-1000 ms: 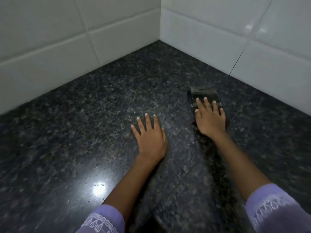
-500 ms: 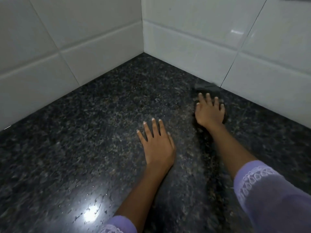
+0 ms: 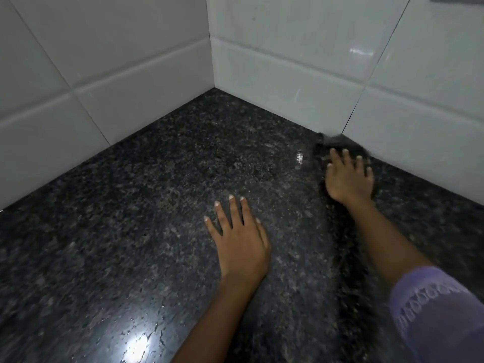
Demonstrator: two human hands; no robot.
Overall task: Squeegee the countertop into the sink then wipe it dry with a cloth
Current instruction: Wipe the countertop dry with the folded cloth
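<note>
The countertop point(image 3: 157, 205) is dark speckled granite that fills a corner between white tiled walls. My right hand point(image 3: 349, 179) presses flat on a dark cloth point(image 3: 337, 143), which sticks out past my fingertips and touches the foot of the right wall. The cloth is blurred from motion. Lying palm down on the stone near the middle, my left hand point(image 3: 239, 238) has its fingers spread and holds nothing. No squeegee and no sink are in view.
White tiled walls point(image 3: 125, 74) meet in a corner at the far end of the countertop. A bright light reflection point(image 3: 137, 344) with small water droplets shows on the stone at the near left. Purple sleeve point(image 3: 432, 310) covers my right forearm.
My right hand has pushed the cloth away from me until it reaches the right wall. My left hand has stayed flat on the stone. The camera has tilted slightly.
</note>
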